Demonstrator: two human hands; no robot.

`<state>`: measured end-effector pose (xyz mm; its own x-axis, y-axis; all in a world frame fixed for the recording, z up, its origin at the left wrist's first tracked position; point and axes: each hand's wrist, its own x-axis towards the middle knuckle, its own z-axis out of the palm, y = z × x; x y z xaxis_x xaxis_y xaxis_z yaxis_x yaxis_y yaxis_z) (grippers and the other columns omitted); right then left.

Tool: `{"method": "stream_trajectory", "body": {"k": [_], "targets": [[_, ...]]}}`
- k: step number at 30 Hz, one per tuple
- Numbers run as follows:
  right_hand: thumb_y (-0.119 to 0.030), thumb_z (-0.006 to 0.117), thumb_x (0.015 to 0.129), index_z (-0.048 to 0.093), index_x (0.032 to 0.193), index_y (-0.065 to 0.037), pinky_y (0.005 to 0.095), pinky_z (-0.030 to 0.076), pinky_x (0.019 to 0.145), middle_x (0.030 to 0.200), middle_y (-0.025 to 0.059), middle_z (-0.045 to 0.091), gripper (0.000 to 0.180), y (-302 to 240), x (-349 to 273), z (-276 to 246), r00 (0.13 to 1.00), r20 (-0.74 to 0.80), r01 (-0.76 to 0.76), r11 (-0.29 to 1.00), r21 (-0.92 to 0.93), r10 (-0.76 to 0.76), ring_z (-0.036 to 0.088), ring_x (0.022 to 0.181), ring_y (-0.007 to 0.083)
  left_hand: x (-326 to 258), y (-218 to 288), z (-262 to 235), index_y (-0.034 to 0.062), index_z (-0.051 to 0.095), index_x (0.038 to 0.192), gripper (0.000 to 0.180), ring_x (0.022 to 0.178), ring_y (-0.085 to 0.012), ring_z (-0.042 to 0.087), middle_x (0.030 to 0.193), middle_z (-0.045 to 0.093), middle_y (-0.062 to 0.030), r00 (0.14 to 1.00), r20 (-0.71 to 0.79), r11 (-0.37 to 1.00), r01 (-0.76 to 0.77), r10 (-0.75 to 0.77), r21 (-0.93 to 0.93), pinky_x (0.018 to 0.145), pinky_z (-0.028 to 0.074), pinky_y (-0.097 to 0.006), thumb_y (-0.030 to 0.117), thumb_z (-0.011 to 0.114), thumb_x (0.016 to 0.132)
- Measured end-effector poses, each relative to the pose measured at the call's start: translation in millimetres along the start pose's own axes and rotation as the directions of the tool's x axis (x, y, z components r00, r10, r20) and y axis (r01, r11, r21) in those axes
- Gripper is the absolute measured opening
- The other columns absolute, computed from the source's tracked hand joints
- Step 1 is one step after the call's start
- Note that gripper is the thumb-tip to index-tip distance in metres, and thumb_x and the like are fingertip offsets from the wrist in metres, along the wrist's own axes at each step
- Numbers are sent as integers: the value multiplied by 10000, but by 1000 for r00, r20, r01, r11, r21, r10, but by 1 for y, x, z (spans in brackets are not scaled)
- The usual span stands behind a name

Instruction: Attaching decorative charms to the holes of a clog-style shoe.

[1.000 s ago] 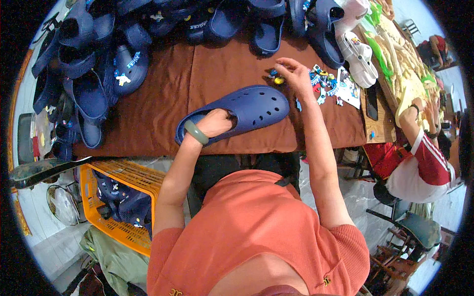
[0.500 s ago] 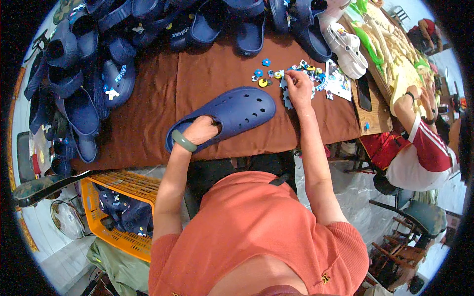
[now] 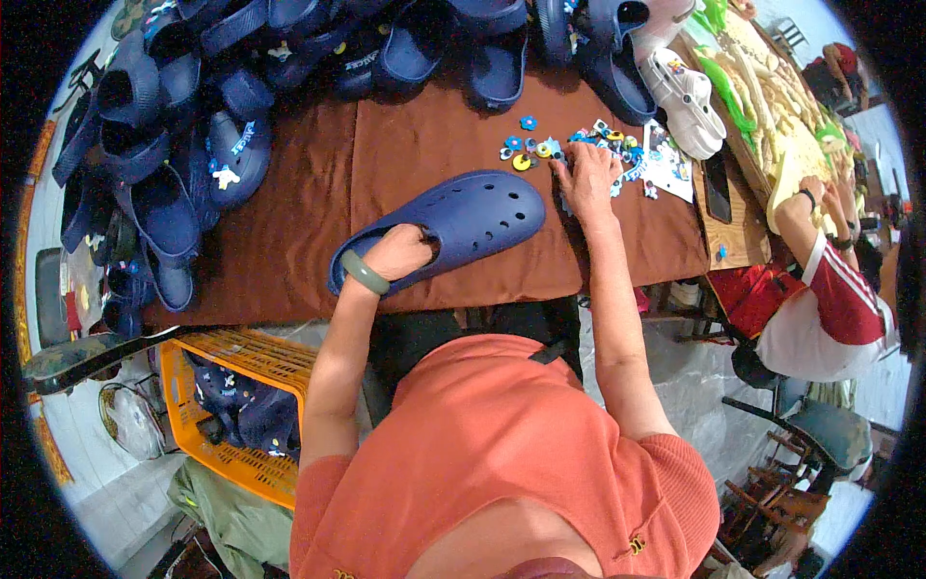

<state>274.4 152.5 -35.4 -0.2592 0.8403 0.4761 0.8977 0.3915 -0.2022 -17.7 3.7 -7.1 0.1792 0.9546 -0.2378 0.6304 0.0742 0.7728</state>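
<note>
A dark blue foam clog point(image 3: 463, 218) with round holes in its upper lies on the brown cloth point(image 3: 289, 261), its toe pointing to the upper right. My left hand point(image 3: 397, 253), with a green bangle at the wrist, reaches into the clog's foot opening; its fingers are hidden under the upper. Beyond the toe, my right hand point(image 3: 588, 183) is over a cluster of small colourful shoe charms point(image 3: 600, 137), fingers bent but apart. No charm shows clearly in its grasp. Blue flower charms point(image 3: 528, 124) and a yellow round charm point(image 3: 522, 162) lie left of its fingertips.
Many blue clogs, some decorated, are piled along the far and left sides point(image 3: 159, 212). White clogs point(image 3: 683, 101), a white card point(image 3: 666, 164) and a phone point(image 3: 716, 188) lie at right. An orange crate point(image 3: 299, 425) stands below left. Another person point(image 3: 820, 318) works at right.
My right hand has gone from fingertips drawn together to fingers spread lower over the charms. My left hand stays inside the clog. The view has shifted slightly.
</note>
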Motion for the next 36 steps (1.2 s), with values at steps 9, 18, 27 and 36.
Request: {"method": "stream_trajectory", "body": {"k": [9,18,27,36], "targets": [[-123,750,808,689,1033,-28,278,497,692,865,47,678,251,-18,-6,-29,955,128,-285,720,632,266,615,786,108,10,-41,12,-61,547,688,167,678,-394,557,752,530,-280,843,-15,827,-523,537,207,624,439,-451,84,511,762],[-65,733,770,713,960,-41,344,486,808,925,105,666,193,-57,-20,-63,990,116,-20,715,699,-86,612,907,246,6,-24,11,-83,554,728,192,701,-434,549,769,530,-306,990,-24,990,-141,140,-30,657,439,-470,102,515,760],[-110,741,754,708,930,-93,395,445,795,893,79,617,180,-72,-24,-63,966,-39,239,834,498,-254,579,884,261,11,-32,16,-111,578,829,262,737,-433,574,802,530,-340,996,6,994,-86,86,-62,716,458,-463,129,512,747],[-105,711,772,693,957,-95,392,418,804,944,58,609,187,-78,-20,-83,945,64,273,882,384,-320,552,924,260,9,-22,15,-119,591,866,291,784,-418,603,826,567,-335,984,-46,968,-180,174,-177,763,477,-441,131,504,746]]}}
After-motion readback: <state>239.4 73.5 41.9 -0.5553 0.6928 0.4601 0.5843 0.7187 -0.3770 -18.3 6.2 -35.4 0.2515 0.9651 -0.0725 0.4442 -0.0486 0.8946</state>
